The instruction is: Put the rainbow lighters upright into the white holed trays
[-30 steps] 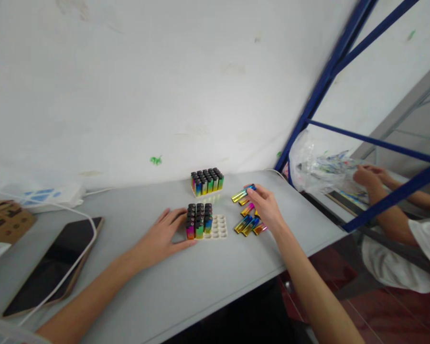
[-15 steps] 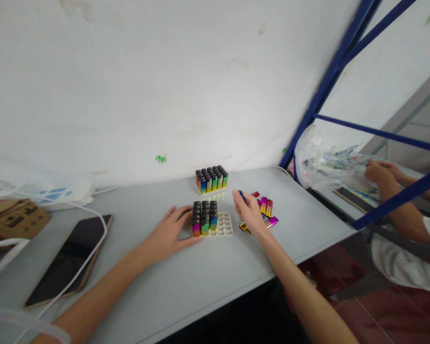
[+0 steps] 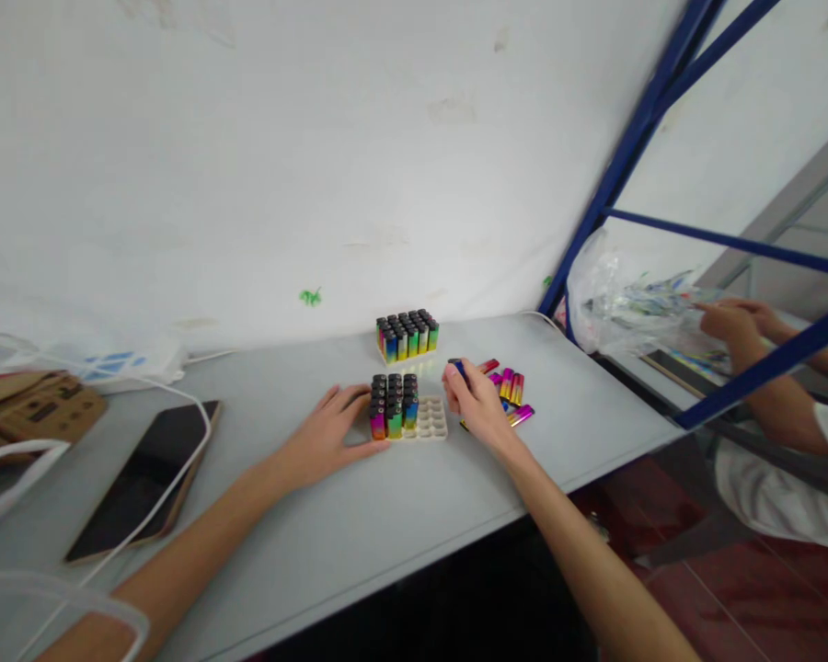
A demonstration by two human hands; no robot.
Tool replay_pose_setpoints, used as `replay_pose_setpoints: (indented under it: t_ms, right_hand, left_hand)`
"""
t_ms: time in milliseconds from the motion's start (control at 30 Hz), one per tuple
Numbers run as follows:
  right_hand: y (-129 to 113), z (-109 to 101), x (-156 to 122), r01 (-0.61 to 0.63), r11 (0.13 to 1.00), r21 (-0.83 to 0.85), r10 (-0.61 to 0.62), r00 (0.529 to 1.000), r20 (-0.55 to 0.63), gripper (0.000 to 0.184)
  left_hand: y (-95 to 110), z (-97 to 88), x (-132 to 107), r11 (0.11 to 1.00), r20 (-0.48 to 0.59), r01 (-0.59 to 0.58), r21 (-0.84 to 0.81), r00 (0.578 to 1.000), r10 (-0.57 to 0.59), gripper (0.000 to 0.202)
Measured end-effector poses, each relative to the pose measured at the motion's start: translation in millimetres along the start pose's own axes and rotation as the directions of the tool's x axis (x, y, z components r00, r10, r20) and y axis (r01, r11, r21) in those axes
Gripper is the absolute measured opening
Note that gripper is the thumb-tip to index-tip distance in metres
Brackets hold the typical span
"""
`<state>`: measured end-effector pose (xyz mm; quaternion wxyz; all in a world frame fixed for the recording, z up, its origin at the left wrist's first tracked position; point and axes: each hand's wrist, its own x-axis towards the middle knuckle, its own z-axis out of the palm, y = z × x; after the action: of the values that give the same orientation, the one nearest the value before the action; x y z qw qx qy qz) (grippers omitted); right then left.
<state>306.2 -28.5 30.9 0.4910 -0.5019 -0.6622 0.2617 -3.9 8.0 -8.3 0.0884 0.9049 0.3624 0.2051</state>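
White wall (image 3: 248,184) behind, grey desk (image 3: 400,515) in front, blue metal frame (image 3: 600,198) on the right with a co-worker's hands (image 3: 728,320) past it at a clear plastic bag (image 3: 597,303). Right hand (image 3: 470,391) has swung in from the loose lighters (image 3: 511,384) over the last second and now sits just beside the near tray (image 3: 432,418). Its fingers are narrowed around one lighter (image 3: 458,370); only the blue end shows, the rest is covered by the hand. That lighter lay nearly flat in the grip a second ago, now looks tipped up. Left hand (image 3: 323,443) hasn't left the tray's left edge, fingers spread wide, thumb by the front corner; contact looks light, hard to be sure. Upright lighters (image 3: 390,405) fill the left part of the tray, bare sockets on the right, so the held piece isn't seated yet. Far tray (image 3: 401,359) behind stays packed. Phone (image 3: 148,473) lies left, white cable (image 3: 197,441) across it.
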Motion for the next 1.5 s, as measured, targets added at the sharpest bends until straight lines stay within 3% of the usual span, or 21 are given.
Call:
replay_pose_setpoints:
  t_ms: [133, 200, 400, 567, 667, 800, 900, 1033, 1200, 1367, 1433, 1500]
  right_hand:
    - [-12.3, -10.0, -9.3, 0.194, 0.964, -0.183, -0.186, 0.981, 0.060, 0.052]
    - [-16.0, -12.4, -12.9, 0.232, 0.937, -0.260, -0.211, 0.972, 0.107, 0.055]
    - [-15.4, -7.3, -20.2, 0.236, 0.940, -0.245, -0.149, 0.934, 0.325, 0.043]
    - [-30.2, -6.2, -16.5, 0.300, 0.879, -0.371, -0.102, 0.878, 0.468, 0.027]
    - [-46.5, -9.2, -5.5, 0.344, 0.816, -0.464, -0.047, 0.840, 0.541, 0.027]
    - [-60.2, -11.8, 13.2, 0.379, 0.796, -0.473, 0.011, 0.772, 0.636, 0.034]
    - [-63.3, -10.8, 19.4, 0.403, 0.771, -0.493, 0.023, 0.756, 0.654, 0.035]
    - [-64.5, -12.5, 16.2, 0.372, 0.760, -0.532, 0.052, 0.782, 0.621, 0.033]
    - [-68.1, -18.6, 16.3, 0.413, 0.738, -0.534, 0.056, 0.751, 0.658, 0.030]
    - [-72.7, -8.8, 15.6, 0.430, 0.672, -0.603, 0.131, 0.733, 0.668, 0.038]
    - [-69.0, -5.6, 10.3, 0.432, 0.671, -0.603, 0.151, 0.717, 0.681, 0.037]
    - [-61.3, -5.0, 3.5, 0.421, 0.698, -0.580, 0.120, 0.729, 0.674, 0.036]
  left_hand:
    - [3.9, -2.0, 1.8, 1.000, 0.016, 0.013, -0.026, 1.000, -0.013, 0.085]
    - [5.6, -3.1, 2.5, 0.999, 0.012, 0.011, -0.033, 1.000, -0.011, 0.084]
    - [8.2, -4.9, 2.7, 0.999, 0.012, 0.023, -0.022, 1.000, -0.023, 0.083]
    - [10.1, -5.6, 2.8, 0.999, 0.021, 0.016, -0.032, 1.000, -0.015, 0.080]
    - [8.8, -5.0, 1.9, 0.999, -0.005, 0.015, -0.031, 1.000, -0.015, 0.078]
    - [4.6, -3.4, 0.4, 1.000, -0.017, 0.005, -0.030, 1.000, -0.006, 0.077]
    - [2.8, -3.1, 0.0, 1.000, -0.016, 0.004, -0.027, 1.000, -0.005, 0.079]
    - [2.5, -2.5, 0.6, 1.000, -0.013, 0.005, -0.021, 1.000, -0.005, 0.080]
    - [4.0, -2.6, 1.8, 1.000, -0.018, -0.005, -0.004, 1.000, 0.005, 0.078]
    - [4.8, -4.7, 1.2, 1.000, -0.011, -0.003, -0.018, 1.000, 0.003, 0.078]
    - [4.0, -4.4, 0.8, 1.000, -0.021, -0.001, -0.016, 1.000, 0.000, 0.077]
    - [3.1, -3.4, 0.5, 1.000, -0.028, -0.004, -0.015, 1.000, 0.003, 0.076]
